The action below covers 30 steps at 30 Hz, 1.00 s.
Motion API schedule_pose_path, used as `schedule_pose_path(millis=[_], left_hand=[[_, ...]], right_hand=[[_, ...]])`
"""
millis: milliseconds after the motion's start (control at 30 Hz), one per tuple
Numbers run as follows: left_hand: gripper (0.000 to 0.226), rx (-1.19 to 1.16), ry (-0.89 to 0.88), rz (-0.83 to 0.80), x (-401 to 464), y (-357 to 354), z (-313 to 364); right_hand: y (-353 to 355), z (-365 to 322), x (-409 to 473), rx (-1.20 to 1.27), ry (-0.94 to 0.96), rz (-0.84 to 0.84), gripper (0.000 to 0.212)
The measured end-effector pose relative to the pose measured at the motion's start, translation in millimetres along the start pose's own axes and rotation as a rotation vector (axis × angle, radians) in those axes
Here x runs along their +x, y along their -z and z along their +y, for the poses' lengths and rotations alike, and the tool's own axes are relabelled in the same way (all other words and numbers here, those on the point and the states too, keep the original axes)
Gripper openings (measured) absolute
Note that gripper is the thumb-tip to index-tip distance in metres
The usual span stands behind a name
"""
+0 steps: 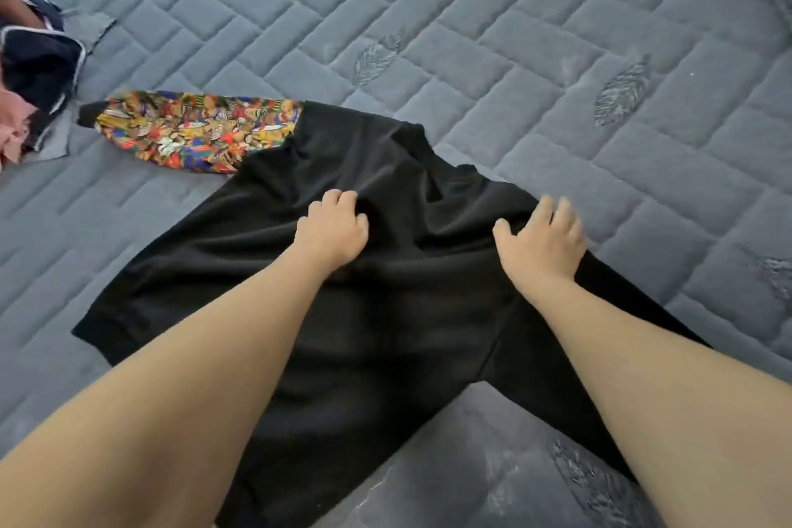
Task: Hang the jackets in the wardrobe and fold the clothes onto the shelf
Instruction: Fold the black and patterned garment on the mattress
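Left hand bunches the black top near its middle while right hand presses flat-fingered at its edge, likely smoothing it on the quilted mattress for folding.

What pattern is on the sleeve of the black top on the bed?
The sleeve has a busy multicoloured print in yellow, orange, red and blue, seen in the head view.

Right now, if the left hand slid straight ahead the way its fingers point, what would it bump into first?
The left hand would first meet more of the black shirt, probably its rumpled fold near the collar, then the grey mattress. Depth is unclear.
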<state>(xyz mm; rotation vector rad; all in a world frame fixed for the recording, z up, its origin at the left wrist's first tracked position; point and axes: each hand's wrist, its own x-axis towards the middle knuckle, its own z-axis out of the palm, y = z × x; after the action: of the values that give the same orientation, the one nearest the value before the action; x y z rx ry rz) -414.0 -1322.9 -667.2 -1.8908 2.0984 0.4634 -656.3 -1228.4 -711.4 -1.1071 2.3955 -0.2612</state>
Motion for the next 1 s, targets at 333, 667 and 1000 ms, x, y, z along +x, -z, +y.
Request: schedule_pose_path(millis=[333,667,1000], left_hand=[[0.056,0.169,-0.243,0.004,192.7,16.9,56.3],[0.036,0.010,-0.245,0.389,247.3,55.6,125.0],[0.071,0.048,-0.170,0.317,254.1,-61.2,141.1]], right_hand=[[2.8,-38.5,109.8,0.152,-0.162,-0.597,0.039],[22.8,-10.0,173.2,0.148,0.088,0.153,0.019],[-38.8,41.1,204.8,-0.260,0.241,0.364,0.062]])
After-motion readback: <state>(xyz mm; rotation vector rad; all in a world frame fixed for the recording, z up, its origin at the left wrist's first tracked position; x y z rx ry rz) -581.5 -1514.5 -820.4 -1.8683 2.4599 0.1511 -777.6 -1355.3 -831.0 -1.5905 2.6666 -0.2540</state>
